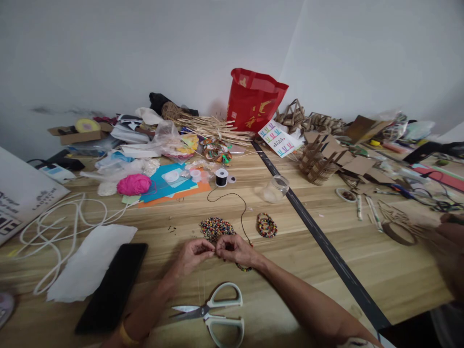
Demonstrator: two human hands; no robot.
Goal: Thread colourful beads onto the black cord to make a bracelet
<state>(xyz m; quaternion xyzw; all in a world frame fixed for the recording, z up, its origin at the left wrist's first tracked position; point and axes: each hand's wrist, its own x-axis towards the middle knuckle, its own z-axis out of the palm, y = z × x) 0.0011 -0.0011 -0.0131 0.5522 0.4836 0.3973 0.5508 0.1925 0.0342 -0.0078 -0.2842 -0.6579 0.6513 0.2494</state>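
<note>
White-handled scissors (213, 311) are lying nearest, just below the left hand (194, 253) and right hand (234, 249), which are meeting fingertip to fingertip, pinching black cord (237, 205) beside a bead pile (216, 228). Finished bracelets (267, 225), a thread spool (221, 177) and a red bag (253, 99) are crowding the wooden table (380, 270).

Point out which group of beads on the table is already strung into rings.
The stacked bead bracelets, right of the black cord. They form neat closed rings, while the loose bead pile just beyond the left hand and right hand lies scattered.
</note>
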